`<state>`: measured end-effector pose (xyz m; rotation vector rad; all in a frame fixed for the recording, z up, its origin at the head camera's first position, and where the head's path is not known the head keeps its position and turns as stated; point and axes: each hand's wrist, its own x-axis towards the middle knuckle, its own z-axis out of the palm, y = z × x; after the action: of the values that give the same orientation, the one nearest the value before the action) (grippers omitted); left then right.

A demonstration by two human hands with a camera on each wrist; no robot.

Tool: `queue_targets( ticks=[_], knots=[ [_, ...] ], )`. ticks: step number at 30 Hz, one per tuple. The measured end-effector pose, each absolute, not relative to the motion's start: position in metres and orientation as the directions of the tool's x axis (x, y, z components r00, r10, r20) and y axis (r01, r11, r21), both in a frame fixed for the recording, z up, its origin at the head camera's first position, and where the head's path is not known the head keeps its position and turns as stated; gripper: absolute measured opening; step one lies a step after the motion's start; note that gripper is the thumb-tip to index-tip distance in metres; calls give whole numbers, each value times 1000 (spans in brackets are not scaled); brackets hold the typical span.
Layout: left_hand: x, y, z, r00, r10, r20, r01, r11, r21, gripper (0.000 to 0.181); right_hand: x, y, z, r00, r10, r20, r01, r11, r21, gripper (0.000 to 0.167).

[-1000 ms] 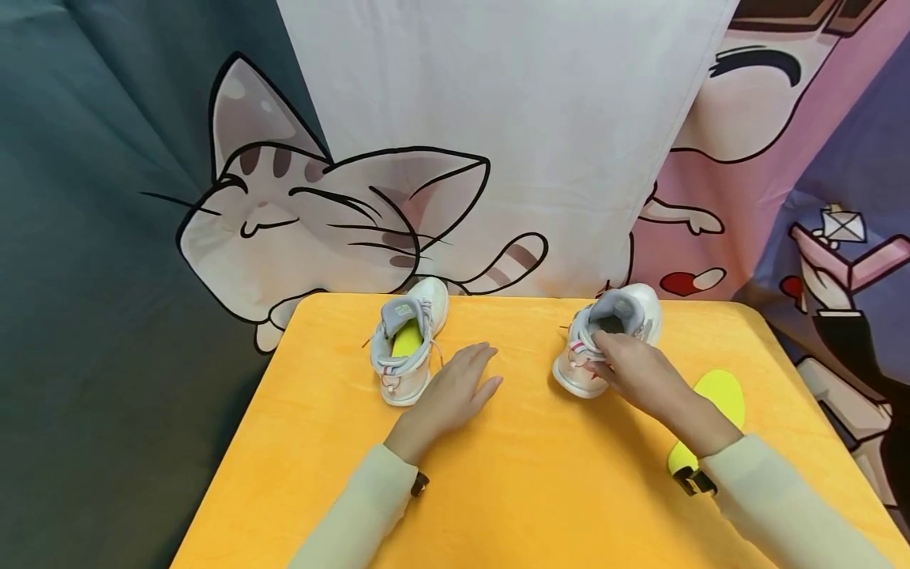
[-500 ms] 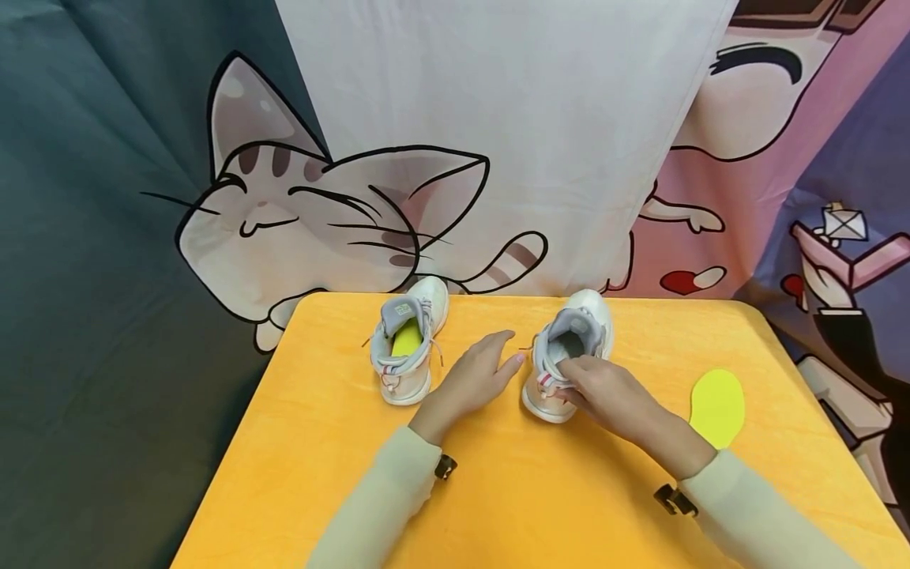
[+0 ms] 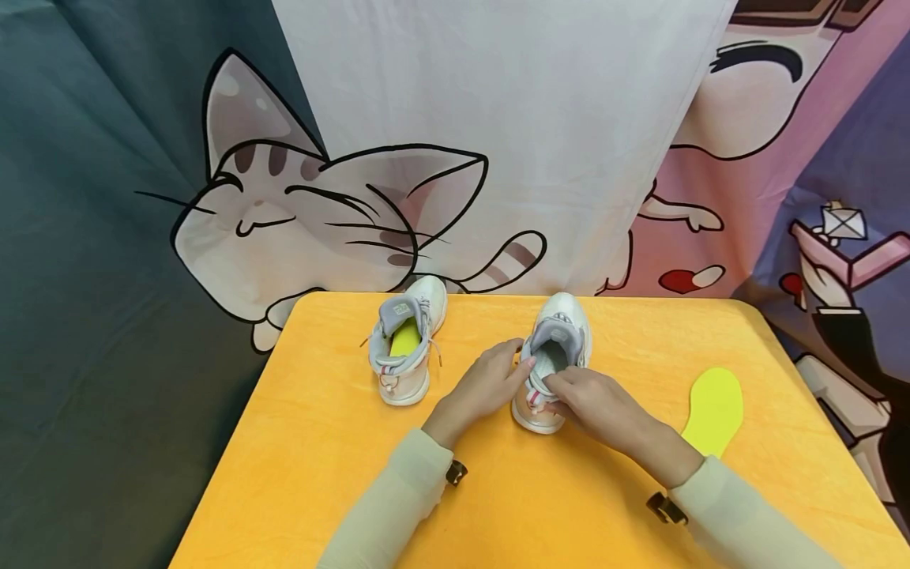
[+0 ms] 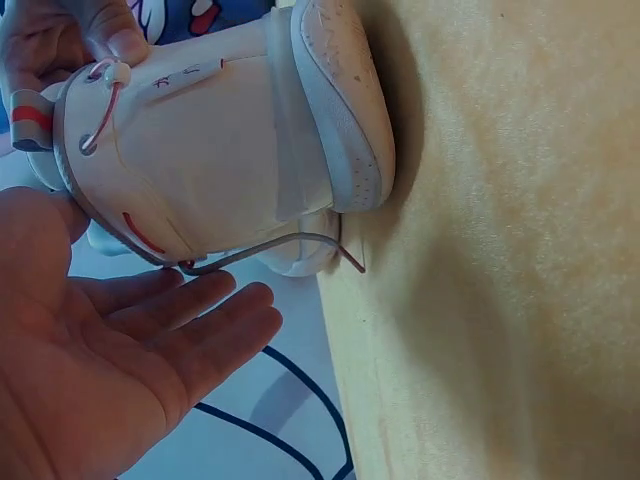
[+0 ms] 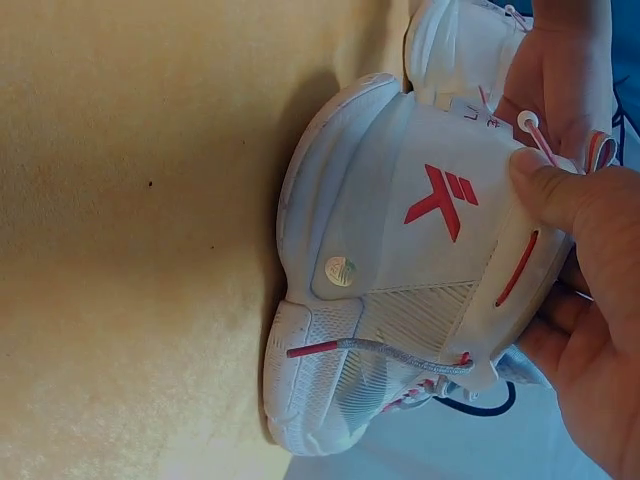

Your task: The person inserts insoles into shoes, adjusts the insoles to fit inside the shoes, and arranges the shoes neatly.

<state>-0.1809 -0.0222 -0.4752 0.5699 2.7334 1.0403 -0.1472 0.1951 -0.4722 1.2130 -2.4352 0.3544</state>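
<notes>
Gripping the centre shoe (image 3: 558, 335) at its heel, the right hand (image 3: 593, 403) works opposite the left hand (image 3: 483, 387), fingers extended; left contact is unclear. Centre-left shoe (image 3: 407, 386): yellow insole (image 3: 406, 338) fitted. Centre shoe: none visible, toe interior hidden. Remaining insole (image 3: 714, 407): right of frame, lower end cut off by the right forearm (image 3: 671, 458).

Right hand (image 3: 600, 411) partly blocks free tabletop (image 3: 640, 340) between right shoe (image 3: 565, 310) and insole (image 3: 714, 407).
</notes>
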Motion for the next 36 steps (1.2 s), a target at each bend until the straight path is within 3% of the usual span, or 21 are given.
queue_targets(
  ticks=[4, 8, 11, 15, 18, 21, 24, 26, 30, 36],
  knots=[
    [-182, -20, -476, -921, 390, -16, 272, 671, 690, 55, -146, 198, -469, -560, -708, 431, -803, 592, -71, 35],
    [-186, -17, -478, -926, 376, -24, 245, 649, 720, 56, -143, 207, -463, -598, -682, 421, -793, 580, -187, 28],
    [-190, -15, -478, -939, 339, -53, 189, 640, 745, 59, -140, 215, -460, -655, -594, 467, -750, 584, -310, 33],
    [-198, -14, -479, -953, 286, -94, 106, 610, 785, 62, -142, 222, -461, -778, -386, 495, -609, 657, -445, 37],
    [-203, -12, -478, -956, 267, -121, 59, 579, 813, 63, -148, 224, -463, -903, -252, 349, -419, 699, -579, 53],
    [-206, -7, -478, -951, 267, -158, 24, 570, 821, 65, -155, 223, -465, -980, -188, 70, -184, 700, -690, 73],
    [-207, -2, -478, -940, 290, -178, 29, 589, 808, 61, -158, 220, -467, -967, -192, -169, 7, 639, -769, 82],
    [-206, 2, -479, -935, 307, -177, 40, 586, 809, 47, -158, 214, -469, -946, -221, -238, 73, 568, -820, 81],
    [-203, 4, -479, -938, 310, -158, 38, 542, 839, 15, -156, 202, -472, -945, -246, -214, 90, 436, -896, 74],
    [-197, 3, -474, -951, 272, -149, 22, 540, 842, 11, -158, 196, -470, -963, -206, -173, 66, 442, -894, 70]
  ],
)
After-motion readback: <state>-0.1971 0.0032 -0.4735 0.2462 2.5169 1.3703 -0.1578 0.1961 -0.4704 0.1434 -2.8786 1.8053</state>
